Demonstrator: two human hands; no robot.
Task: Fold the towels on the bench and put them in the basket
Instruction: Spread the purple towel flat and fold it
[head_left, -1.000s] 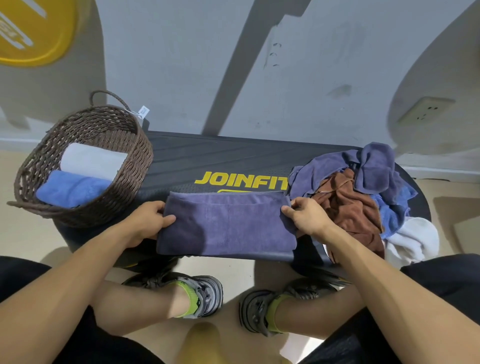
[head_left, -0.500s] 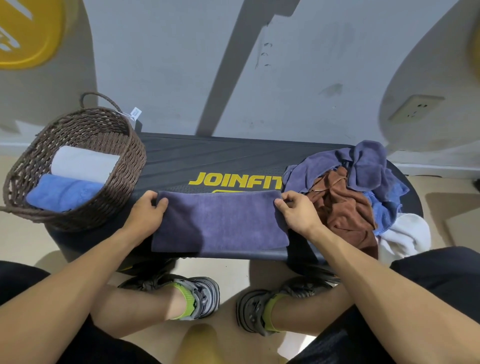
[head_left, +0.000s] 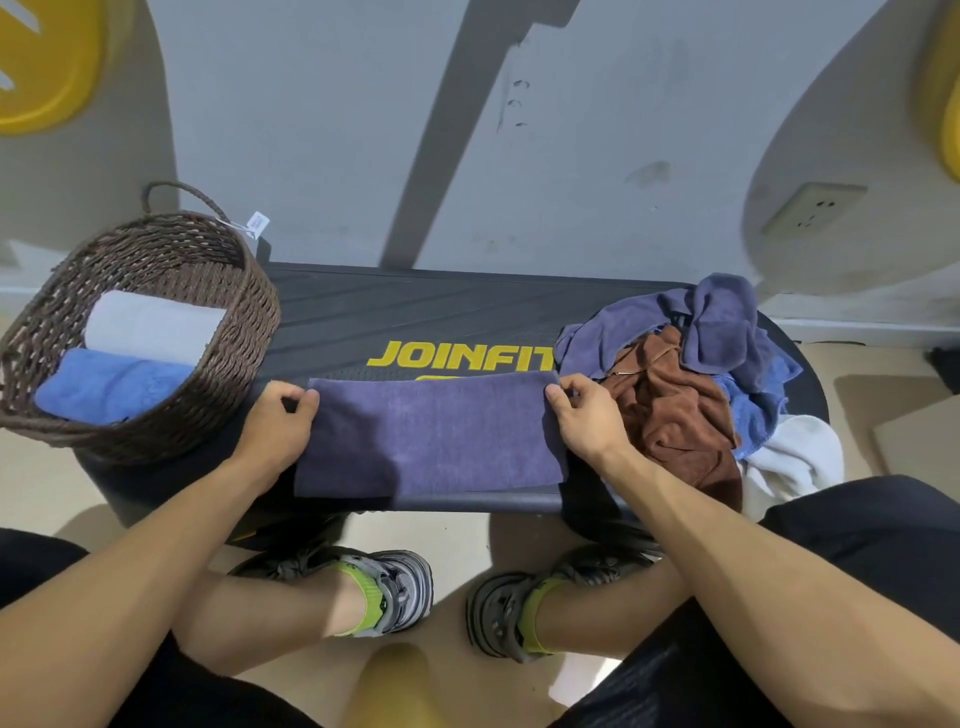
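Your left hand (head_left: 278, 431) pinches the far left corner of the purple towel (head_left: 431, 436), fingers curled around its short edge. Your right hand (head_left: 584, 421) does the same at the far right corner, thumb and fingers closed on the cloth. The towel lies flat as a folded strip along the near edge of the bench (head_left: 415, 317), its far edge just under the yellow lettering (head_left: 460, 356). At the left end of the bench stands the wicker basket (head_left: 249, 312), touching the bench top, with a folded white towel (head_left: 153, 325) and a folded blue towel (head_left: 111, 384) side by side inside it. At the right end lies the pile of unfolded towels (head_left: 691, 384), purple, brown, blue and white, the white one drooping over the edge just beside your right wrist.
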